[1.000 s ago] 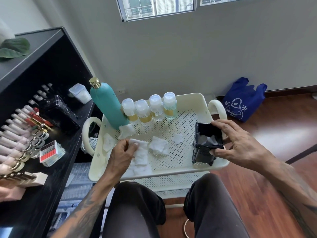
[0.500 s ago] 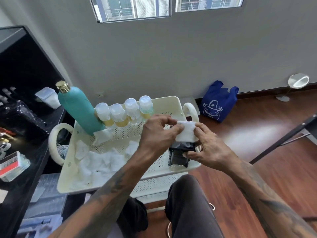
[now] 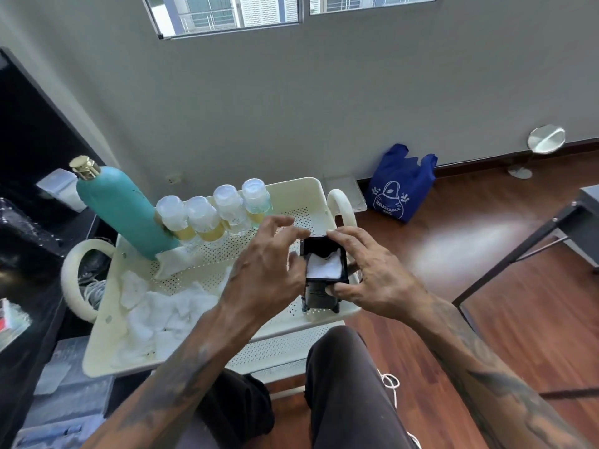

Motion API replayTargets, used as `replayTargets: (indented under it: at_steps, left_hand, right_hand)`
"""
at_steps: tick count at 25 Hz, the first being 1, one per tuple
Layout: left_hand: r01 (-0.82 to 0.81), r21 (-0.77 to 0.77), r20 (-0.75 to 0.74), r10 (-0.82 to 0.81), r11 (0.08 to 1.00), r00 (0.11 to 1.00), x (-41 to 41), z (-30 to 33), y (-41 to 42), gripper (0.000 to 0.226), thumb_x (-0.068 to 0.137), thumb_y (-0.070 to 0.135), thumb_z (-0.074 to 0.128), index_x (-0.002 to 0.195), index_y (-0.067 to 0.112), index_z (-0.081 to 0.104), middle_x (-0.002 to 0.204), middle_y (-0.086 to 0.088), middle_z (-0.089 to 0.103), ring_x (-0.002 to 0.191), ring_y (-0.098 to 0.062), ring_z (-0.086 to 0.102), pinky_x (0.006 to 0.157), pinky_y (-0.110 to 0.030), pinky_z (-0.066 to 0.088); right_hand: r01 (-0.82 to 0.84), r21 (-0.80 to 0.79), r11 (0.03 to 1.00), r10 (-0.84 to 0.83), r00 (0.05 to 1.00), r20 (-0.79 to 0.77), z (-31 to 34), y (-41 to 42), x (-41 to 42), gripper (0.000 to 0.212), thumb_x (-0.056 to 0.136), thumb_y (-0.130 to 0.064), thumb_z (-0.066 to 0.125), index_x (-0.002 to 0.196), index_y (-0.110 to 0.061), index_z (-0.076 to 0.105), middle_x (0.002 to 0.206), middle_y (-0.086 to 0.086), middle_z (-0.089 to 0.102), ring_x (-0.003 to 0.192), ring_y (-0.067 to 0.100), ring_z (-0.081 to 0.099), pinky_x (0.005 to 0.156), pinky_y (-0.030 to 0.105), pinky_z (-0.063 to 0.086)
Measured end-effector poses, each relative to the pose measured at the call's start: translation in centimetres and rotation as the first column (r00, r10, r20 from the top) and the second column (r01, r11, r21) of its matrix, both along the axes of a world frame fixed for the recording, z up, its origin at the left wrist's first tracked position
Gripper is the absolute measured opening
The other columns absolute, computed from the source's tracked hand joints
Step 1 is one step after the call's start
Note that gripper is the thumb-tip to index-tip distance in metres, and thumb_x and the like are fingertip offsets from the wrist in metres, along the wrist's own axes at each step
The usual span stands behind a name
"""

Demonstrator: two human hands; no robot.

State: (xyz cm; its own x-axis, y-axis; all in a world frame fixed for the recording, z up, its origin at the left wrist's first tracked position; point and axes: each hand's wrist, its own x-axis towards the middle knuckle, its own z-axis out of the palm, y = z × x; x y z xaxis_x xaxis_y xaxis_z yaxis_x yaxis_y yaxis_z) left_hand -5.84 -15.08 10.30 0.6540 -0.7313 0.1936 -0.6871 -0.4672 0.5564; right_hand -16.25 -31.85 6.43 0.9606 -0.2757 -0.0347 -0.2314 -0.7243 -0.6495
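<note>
Cotton, in the form of a white pad (image 3: pixel 324 268), is seen lying inside a small black box (image 3: pixel 319 296) just right of the frame's centre. The box is stood upright, its open top turned toward the camera, on the near right corner of a perforated cream tray (image 3: pixel 291 192). It is grasped by the right hand (image 3: pixel 372 280): the thumb is pressed against the lower front rim, while the fingers are curled over the far rim and the right wall. The left hand (image 3: pixel 269 270) is held over the tray just left of the box, with its fingers loosely bent and spread and nothing grasped in them. Its forefinger is stretched toward the box's far left corner. Whether the thumb touches the left wall cannot be told.

Loose pads (image 3: pixel 162 315) are heaped on the tray's lower left part. A teal bottle (image 3: pixel 123 212) with a gold cap is stood at the tray's upper left, and four small bottles (image 3: pixel 207 218) with clear caps are lined up just beside it along the far edge. A blue bag (image 3: pixel 400 186) is set against the wall right of centre. A round mirror (image 3: pixel 546 139) is stood on the floor at the far right, and a black shelf (image 3: pixel 26 157) is seen along the left edge.
</note>
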Motion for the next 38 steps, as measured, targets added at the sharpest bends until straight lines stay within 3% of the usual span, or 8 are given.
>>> replayTargets:
  at_steps: [5, 9, 14, 17, 19, 23, 30, 38]
  left_hand:
    - [0.335, 0.623, -0.137, -0.323, 0.707, 0.936, -0.6, 1.9, -1.4, 0.059, 0.076, 0.031, 0.043, 0.134, 0.030, 0.054, 0.135, 0.006, 0.058, 0.118, -0.017, 0.059, 0.097, -0.036, 0.050]
    - [0.329, 0.787, -0.157, -0.347, 0.522, 0.925, -0.3, 3.2, -4.9, 0.014, 0.089, 0.025, 0.057, 0.078, 0.017, 0.058, 0.069, 0.001, 0.059, 0.030, 0.000, 0.051, 0.029, -0.013, 0.036]
    - [0.489, 0.459, -0.229, -0.434, 0.742, 0.872, 1.5, 1.6, 0.2, 0.042, 0.085, 0.006, 0.055, 0.121, 0.026, 0.064, 0.105, 0.004, 0.068, 0.083, -0.013, 0.064, 0.053, -0.020, 0.042]
    - [0.113, 0.091, -0.288, -0.082, 0.989, 0.954, 4.6, -0.9, 9.0, 0.051, 0.081, -0.003, 0.049, 0.111, 0.033, 0.070, 0.105, 0.021, 0.065, 0.091, 0.008, 0.061, 0.076, -0.012, 0.049]
    - [-0.141, 0.214, -0.245, 0.193, 0.967, 0.950, 6.4, -4.6, 13.5, 0.037, 0.086, 0.005, 0.052, 0.109, 0.026, 0.073, 0.108, 0.013, 0.068, 0.096, 0.001, 0.062, 0.088, -0.018, 0.049]
    - [-0.238, 0.301, -0.309, 0.331, 0.923, 0.892, 7.8, -10.9, 15.3, 0.024, 0.084, 0.028, 0.067, 0.105, 0.019, 0.074, 0.103, 0.005, 0.060, 0.095, -0.014, 0.063, 0.082, -0.020, 0.046]
    - [-0.345, 0.289, -0.251, 0.419, 0.893, 0.873, 7.9, -12.4, 14.8, 0.036, 0.067, 0.052, 0.071, 0.092, 0.028, 0.068, 0.094, 0.011, 0.052, 0.087, -0.009, 0.058, 0.077, -0.029, 0.053]
    - [-0.371, 0.191, -0.211, 0.408, 0.909, 0.888, 7.9, -13.0, 14.7, 0.034, 0.092, 0.038, 0.047, 0.101, 0.015, 0.069, 0.104, -0.003, 0.058, 0.096, -0.017, 0.058, 0.084, -0.035, 0.053]
  right_hand:
    - [0.000, 0.000, 1.000, 0.000, 1.000, 0.006, 0.2, 0.1, 0.0, 0.084, 0.072, -0.030, 0.075, 0.145, -0.036, 0.033, 0.144, -0.024, 0.029, 0.113, 0.008, 0.052, 0.099, 0.030, 0.045]
    - [0.014, 0.004, 1.000, -0.014, 1.000, -0.022, 0.8, 0.4, -0.1, 0.086, 0.072, -0.022, 0.079, 0.145, -0.033, 0.036, 0.146, -0.018, 0.032, 0.102, 0.011, 0.059, 0.093, 0.040, 0.051]
    - [0.016, -0.024, 1.000, -0.017, 0.998, -0.065, 2.5, 1.2, -0.1, 0.086, 0.072, -0.015, 0.081, 0.144, -0.030, 0.037, 0.145, -0.013, 0.037, 0.094, 0.011, 0.062, 0.090, 0.036, 0.051]
    - [0.001, -0.060, 0.998, -0.012, 0.984, -0.179, 3.7, 1.6, -0.3, 0.088, 0.077, -0.028, 0.078, 0.148, -0.035, 0.027, 0.150, -0.017, 0.028, 0.095, 0.005, 0.062, 0.091, 0.029, 0.048]
    - [-0.002, -0.239, 0.971, -0.052, 0.974, -0.219, 5.0, 2.3, -0.5, 0.088, 0.077, -0.050, 0.070, 0.149, -0.042, 0.019, 0.153, -0.023, 0.020, 0.113, 0.009, 0.057, 0.093, 0.032, 0.048]
    - [0.092, -0.377, 0.922, 0.022, 0.958, 0.287, 7.7, 7.3, 1.4, 0.040, 0.084, -0.060, 0.056, 0.121, -0.046, 0.052, 0.120, -0.027, 0.045, 0.086, -0.006, 0.059, 0.064, 0.020, 0.049]
    - [-0.287, -0.343, 0.895, 0.156, 0.919, -0.362, -2.4, 14.5, 13.0, 0.038, 0.093, -0.034, 0.057, 0.130, -0.026, 0.051, 0.132, -0.002, 0.047, 0.107, 0.018, 0.055, 0.093, 0.034, 0.048]
    - [0.030, 0.009, 1.000, -0.026, 0.966, -0.256, -5.9, 12.6, 15.1, 0.025, 0.095, -0.022, 0.057, 0.117, -0.015, 0.067, 0.114, 0.006, 0.067, 0.092, 0.020, 0.064, 0.088, 0.036, 0.055]
